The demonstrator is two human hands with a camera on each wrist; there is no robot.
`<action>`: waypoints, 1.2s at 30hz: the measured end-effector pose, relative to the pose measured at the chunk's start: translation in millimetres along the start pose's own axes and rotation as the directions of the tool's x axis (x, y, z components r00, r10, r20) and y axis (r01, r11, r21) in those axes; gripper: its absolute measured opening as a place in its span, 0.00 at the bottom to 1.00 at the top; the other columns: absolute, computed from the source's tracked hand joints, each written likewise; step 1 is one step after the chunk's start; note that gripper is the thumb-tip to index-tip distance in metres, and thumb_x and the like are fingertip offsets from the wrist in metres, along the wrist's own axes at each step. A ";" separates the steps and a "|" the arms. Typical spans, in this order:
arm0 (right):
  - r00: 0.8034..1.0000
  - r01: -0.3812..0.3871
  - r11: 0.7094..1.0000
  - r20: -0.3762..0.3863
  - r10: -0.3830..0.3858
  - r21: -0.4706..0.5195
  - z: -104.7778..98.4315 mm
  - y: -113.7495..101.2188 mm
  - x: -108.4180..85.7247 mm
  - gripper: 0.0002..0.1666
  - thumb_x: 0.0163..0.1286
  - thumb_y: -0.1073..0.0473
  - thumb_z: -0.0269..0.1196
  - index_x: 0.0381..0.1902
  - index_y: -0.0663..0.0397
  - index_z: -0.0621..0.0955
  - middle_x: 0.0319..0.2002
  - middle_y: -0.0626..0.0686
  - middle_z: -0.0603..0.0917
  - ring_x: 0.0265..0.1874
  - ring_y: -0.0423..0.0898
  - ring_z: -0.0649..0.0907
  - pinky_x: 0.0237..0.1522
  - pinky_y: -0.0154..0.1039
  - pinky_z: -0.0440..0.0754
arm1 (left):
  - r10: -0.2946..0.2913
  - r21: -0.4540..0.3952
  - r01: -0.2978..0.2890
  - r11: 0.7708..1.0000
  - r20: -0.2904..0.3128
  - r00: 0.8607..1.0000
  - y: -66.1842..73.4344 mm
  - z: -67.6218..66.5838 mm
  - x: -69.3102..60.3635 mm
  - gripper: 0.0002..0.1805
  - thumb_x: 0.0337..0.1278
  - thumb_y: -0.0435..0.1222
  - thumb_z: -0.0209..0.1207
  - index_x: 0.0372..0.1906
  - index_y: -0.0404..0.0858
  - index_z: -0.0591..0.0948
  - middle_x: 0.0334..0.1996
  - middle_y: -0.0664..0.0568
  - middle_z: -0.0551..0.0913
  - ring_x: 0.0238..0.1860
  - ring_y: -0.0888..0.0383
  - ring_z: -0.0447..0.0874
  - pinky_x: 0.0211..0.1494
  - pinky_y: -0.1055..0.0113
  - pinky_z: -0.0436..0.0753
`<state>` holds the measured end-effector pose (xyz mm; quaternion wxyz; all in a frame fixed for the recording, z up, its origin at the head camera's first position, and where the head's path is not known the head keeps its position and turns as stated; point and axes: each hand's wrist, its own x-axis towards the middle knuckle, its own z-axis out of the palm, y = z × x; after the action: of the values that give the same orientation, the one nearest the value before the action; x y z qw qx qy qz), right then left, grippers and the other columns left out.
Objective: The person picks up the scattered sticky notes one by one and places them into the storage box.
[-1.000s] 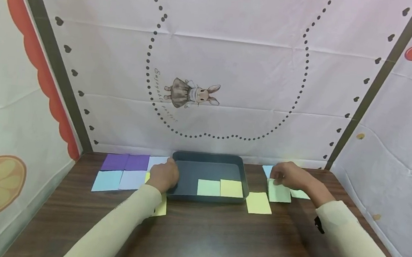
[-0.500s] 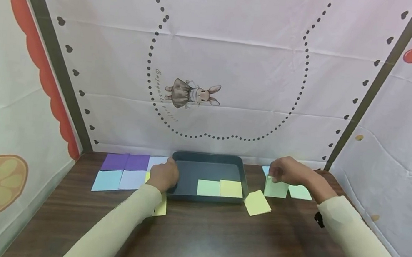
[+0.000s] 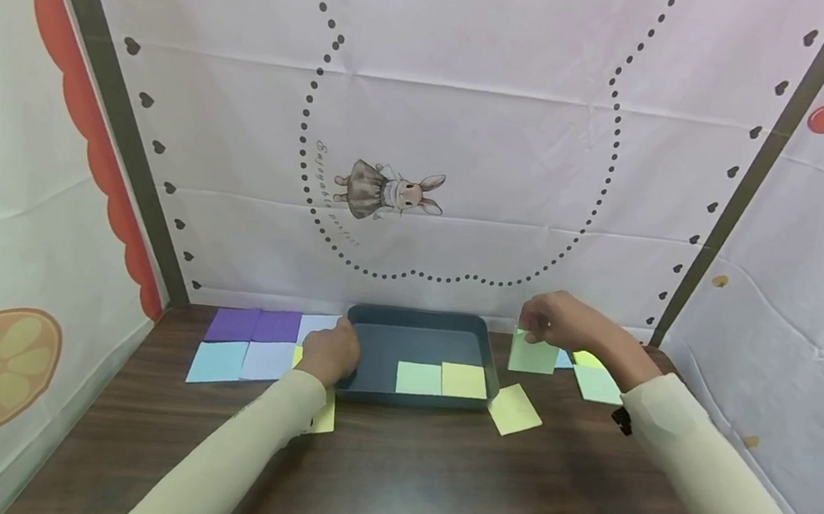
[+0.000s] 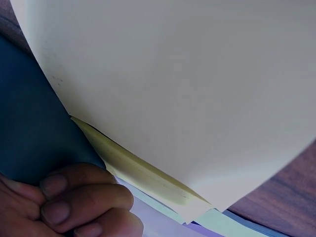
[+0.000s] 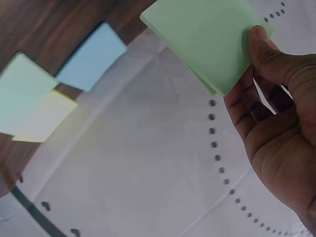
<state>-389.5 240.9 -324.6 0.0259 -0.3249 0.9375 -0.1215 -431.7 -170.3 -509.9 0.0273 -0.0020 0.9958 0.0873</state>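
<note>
My right hand (image 3: 564,319) pinches a light green sticky note pad (image 3: 533,355) between thumb and fingers, raised above the table at the tray's right. In the right wrist view the green pad (image 5: 207,39) shows several layers at its edge. My left hand (image 3: 330,353), with curled fingers (image 4: 89,202), grips the left rim of the dark tray (image 3: 414,337); its thumb is hidden. Inside the tray, along the front, lie a green note (image 3: 418,378) and a yellow note (image 3: 463,380), side by side.
Left of the tray lie purple (image 3: 233,325), blue (image 3: 217,362) and lilac notes (image 3: 266,360), plus yellow ones partly under my left arm. A yellow pad (image 3: 515,410) touches the tray's right corner. Farther right are green (image 3: 597,384) and blue pads (image 5: 93,57). A cloth wall stands behind.
My right hand has lifted the green pad off the table and moved it up and left. The yellow pad near the tray has turned slightly. The left hand stays at the tray.
</note>
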 end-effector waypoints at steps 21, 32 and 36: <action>0.994 0.103 0.994 -0.041 -0.102 0.025 10.0 -75.6 53.8 0.10 0.74 0.69 0.73 0.50 0.54 0.93 0.49 0.53 0.95 0.49 0.50 0.92 0.56 0.51 0.92 | 0.000 0.009 0.000 1.000 0.009 1.000 0.4 -4.7 -2.9 0.27 0.79 0.38 0.49 0.69 0.21 0.71 0.36 0.35 0.90 0.34 0.43 0.90 0.49 0.40 0.90; 0.987 0.154 0.988 -0.043 -0.153 0.023 18.9 -102.2 71.1 0.11 0.77 0.69 0.70 0.53 0.54 0.92 0.50 0.53 0.94 0.50 0.48 0.90 0.55 0.47 0.91 | -0.007 0.002 0.007 1.000 0.012 1.000 4.3 -8.9 -7.3 0.27 0.80 0.39 0.49 0.70 0.21 0.71 0.37 0.35 0.91 0.35 0.43 0.90 0.48 0.40 0.90; 0.985 0.166 0.986 -0.047 -0.165 0.015 23.5 -109.4 77.2 0.11 0.77 0.70 0.70 0.52 0.54 0.92 0.49 0.53 0.94 0.49 0.48 0.89 0.54 0.47 0.90 | 0.002 -0.006 -0.002 1.000 0.018 1.000 6.7 -12.3 -10.6 0.27 0.80 0.38 0.50 0.70 0.20 0.71 0.37 0.34 0.91 0.34 0.43 0.90 0.49 0.39 0.90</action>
<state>-381.4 105.3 -318.3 -0.0024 -0.3986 0.9065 -0.1395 -421.8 -165.9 -496.1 0.0363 -0.0002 0.9953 0.0903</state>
